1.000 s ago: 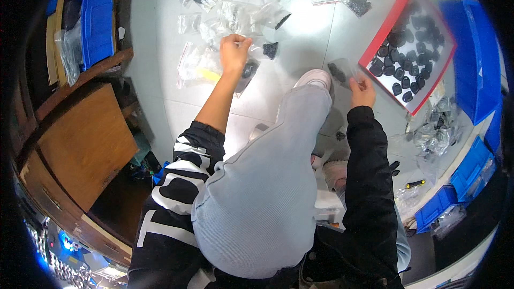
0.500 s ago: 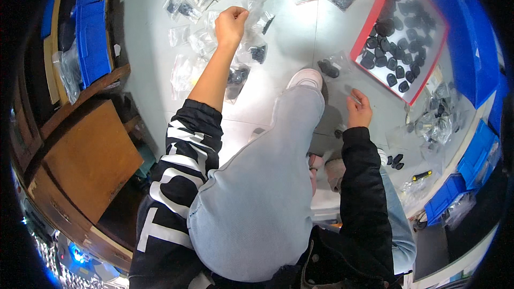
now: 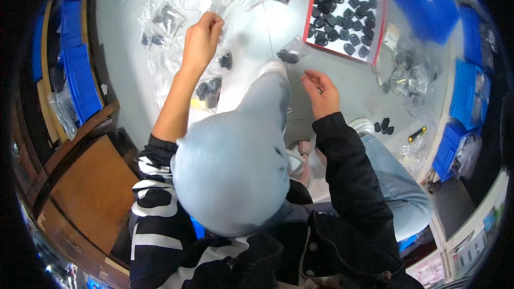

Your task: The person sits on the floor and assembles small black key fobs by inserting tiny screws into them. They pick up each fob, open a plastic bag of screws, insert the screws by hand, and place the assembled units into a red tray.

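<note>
My left hand [image 3: 202,43] is over the floor among small clear plastic bags, with thumb and fingers pinched together. What sits in the pinch, if anything, is hidden. Under and beside it lie a bag of small parts [image 3: 167,18] and a bag with black pieces [image 3: 210,90]. My right hand [image 3: 323,95] hovers with fingers loosely curled and thumb apart, holding nothing visible. Just beyond it a small clear bag with black pieces [image 3: 289,56] rests on the floor. Farther right stands a red-walled box [image 3: 311,8] with many black rounded plastic pieces [image 3: 342,21] on its white bottom.
Clear bags [image 3: 407,79] are heaped right of the box, below a large blue bin [image 3: 417,0]. Several loose black pieces [image 3: 383,126] and a yellow-and-black tool [image 3: 416,134] lie nearer. Blue bins [image 3: 83,83] and a brown board [image 3: 93,187] line the left; my raised knee [image 3: 230,171] fills the middle.
The whole view has shifted, so floor, box and bags appear farther left and higher. My left hand stays pinched near the bags; my right hand is closer to the small bag of black pieces.
</note>
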The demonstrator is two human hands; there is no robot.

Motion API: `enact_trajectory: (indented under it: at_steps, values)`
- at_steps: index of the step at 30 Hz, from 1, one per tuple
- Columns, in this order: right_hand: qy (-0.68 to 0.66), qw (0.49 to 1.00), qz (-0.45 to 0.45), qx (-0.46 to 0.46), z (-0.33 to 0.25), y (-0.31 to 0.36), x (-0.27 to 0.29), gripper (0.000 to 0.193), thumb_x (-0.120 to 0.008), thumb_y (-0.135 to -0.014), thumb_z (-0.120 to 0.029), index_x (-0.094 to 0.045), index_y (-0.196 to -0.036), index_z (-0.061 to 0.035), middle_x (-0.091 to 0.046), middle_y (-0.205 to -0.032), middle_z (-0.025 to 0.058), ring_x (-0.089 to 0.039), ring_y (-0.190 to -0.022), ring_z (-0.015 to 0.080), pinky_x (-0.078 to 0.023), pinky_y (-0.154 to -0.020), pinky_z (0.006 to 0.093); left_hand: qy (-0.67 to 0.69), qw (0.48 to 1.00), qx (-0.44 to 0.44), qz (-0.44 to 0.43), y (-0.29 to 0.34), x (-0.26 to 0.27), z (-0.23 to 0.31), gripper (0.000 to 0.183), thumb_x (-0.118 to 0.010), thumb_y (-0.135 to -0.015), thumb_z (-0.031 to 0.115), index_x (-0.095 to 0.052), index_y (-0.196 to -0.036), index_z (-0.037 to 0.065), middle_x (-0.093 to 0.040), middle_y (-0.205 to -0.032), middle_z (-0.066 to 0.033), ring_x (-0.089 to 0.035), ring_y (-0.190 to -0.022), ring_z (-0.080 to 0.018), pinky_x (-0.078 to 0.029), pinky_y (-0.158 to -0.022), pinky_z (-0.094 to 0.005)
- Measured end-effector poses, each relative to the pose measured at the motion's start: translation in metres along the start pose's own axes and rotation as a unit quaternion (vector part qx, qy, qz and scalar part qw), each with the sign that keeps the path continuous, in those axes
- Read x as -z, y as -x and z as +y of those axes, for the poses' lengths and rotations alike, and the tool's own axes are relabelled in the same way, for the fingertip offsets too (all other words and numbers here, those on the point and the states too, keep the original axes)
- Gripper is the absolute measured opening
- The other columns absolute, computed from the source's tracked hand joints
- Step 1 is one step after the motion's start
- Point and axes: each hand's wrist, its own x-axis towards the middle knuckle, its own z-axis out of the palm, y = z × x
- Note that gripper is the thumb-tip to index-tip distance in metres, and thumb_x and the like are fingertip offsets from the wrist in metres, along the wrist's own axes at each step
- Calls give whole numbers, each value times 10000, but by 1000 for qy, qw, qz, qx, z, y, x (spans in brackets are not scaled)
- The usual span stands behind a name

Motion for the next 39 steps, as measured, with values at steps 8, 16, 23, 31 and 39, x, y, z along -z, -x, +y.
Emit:
enact_trajectory:
  at_steps: [8, 16, 23, 31, 39]
  values:
    - [-37, 977, -95, 189, -171, 55, 40, 314, -501, -874, -261, -558, -1031, 4, -618, -898, 86, -577, -836, 146, -449, -747, 266, 152, 951, -181, -199, 29, 77, 185, 188, -529, -813, 40, -564, -995, 13, -566, -767, -33, -543, -643, -87, -473, -600, -224]
    - [2, 995, 10, 101, -176, 135, 90, 343, -596, -806, -339, -585, -751, 0, -576, -596, 47, -529, -486, 100, -432, -458, 234, 8, 922, -369, -117, 121, 26, 266, 176, -579, -716, 58, -624, -878, 8, -612, -802, -147, -596, -693, -235, -469, -633, -316]
    - [-26, 998, 38, 35, -127, 181, 117, 252, -522, -770, -181, -560, -615, 14, -590, -559, 104, -575, -473, 159, -466, -455, 283, 46, 916, -395, -58, 198, -22, 274, 197, -552, -698, -5, -586, -892, 2, -533, -732, -169, -557, -682, -328, -450, -597, -384]
    - [313, 934, 122, 124, -96, 200, 110, 288, -503, -717, -270, -590, -606, -19, -573, -510, 114, -587, -493, 253, -472, -534, 349, -111, 913, -389, -60, 230, -31, 244, 279, -574, -684, 82, -585, -963, 84, -532, -761, -132, -572, -687, -313, -468, -574, -402]
    - [226, 967, 46, 108, -87, 210, 117, 298, -576, -697, -302, -594, -605, -19, -582, -541, 113, -584, -515, 213, -458, -522, 331, 93, 951, -257, -146, 227, -37, 214, 283, -507, -664, -29, -651, -879, 85, -549, -887, -113, -547, -786, -258, -451, -708, -327]
